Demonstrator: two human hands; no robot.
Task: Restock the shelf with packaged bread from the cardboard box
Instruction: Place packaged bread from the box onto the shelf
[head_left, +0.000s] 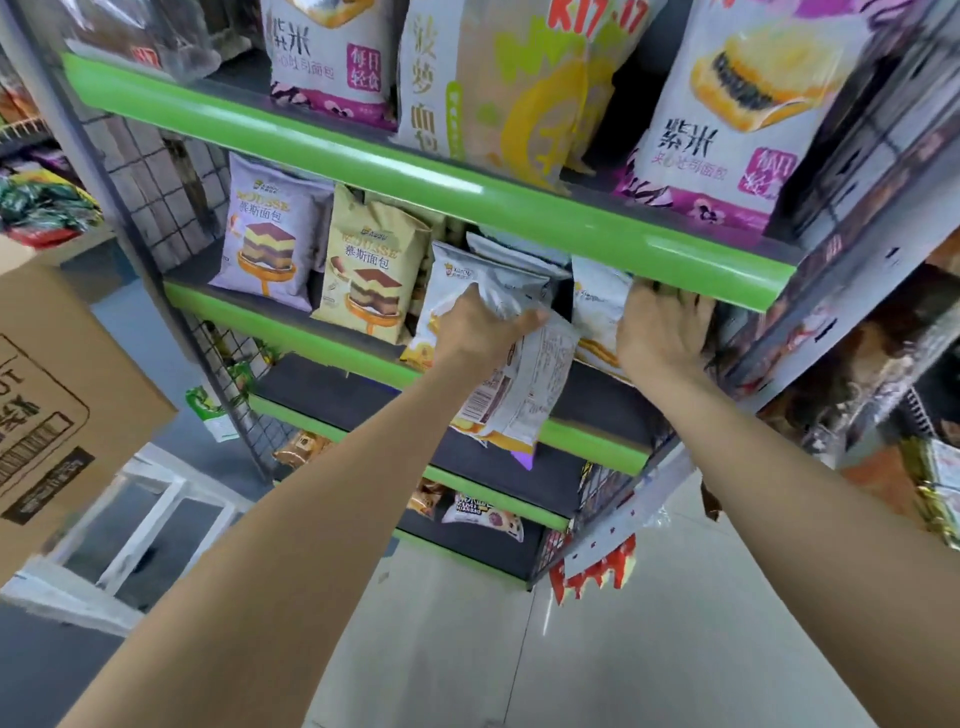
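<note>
My left hand (480, 332) grips white bread packs (519, 384) by their top edges, and they hang down in front of the second shelf (270, 317). My right hand (662, 332) reaches under the green shelf edge (519, 213) and rests with spread fingers against a white pack (597, 306) standing on that shelf. To the left on the same shelf stand a purple mousse bread pack (265, 239) and a beige one (369, 270). The cardboard box (57, 395) sits at the left edge of view.
The upper shelf carries large purple rice bread bags (748, 104) and a pineapple bread bag (498, 88). Lower shelves (587, 441) hold a few small packs (483, 512). A white stool frame (150, 514) stands under the box. Snack bags hang on the rack at right.
</note>
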